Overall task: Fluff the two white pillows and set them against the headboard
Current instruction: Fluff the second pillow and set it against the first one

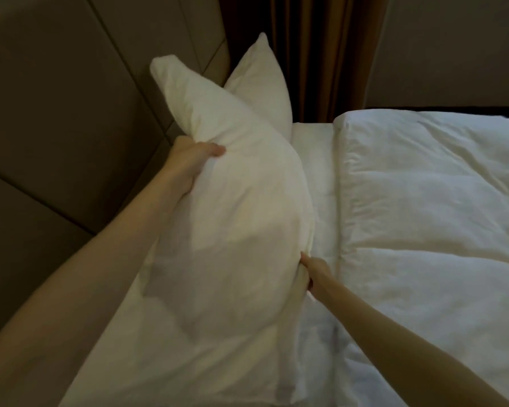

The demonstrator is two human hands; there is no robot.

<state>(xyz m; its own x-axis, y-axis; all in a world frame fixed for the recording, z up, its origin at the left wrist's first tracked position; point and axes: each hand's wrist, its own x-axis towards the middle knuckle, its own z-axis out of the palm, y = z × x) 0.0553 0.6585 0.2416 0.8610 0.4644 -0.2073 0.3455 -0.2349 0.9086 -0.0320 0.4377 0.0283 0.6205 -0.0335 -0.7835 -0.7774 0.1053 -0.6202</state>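
A big white pillow (232, 183) is held up above the head end of the bed, between me and the padded headboard (65, 113). My left hand (193, 160) grips its left edge, thumb over the fabric. My right hand (310, 271) pinches its lower right edge, with the fingers partly hidden in the folds. A second white pillow (260, 86) stands on end behind it, leaning at the headboard's far end, its lower half hidden by the first.
The white sheet (315, 160) shows in a strip beside the pillows. A folded-back white duvet (429, 207) covers the bed to the right. Brown curtains (306, 54) hang past the far side of the bed, next to a plain wall.
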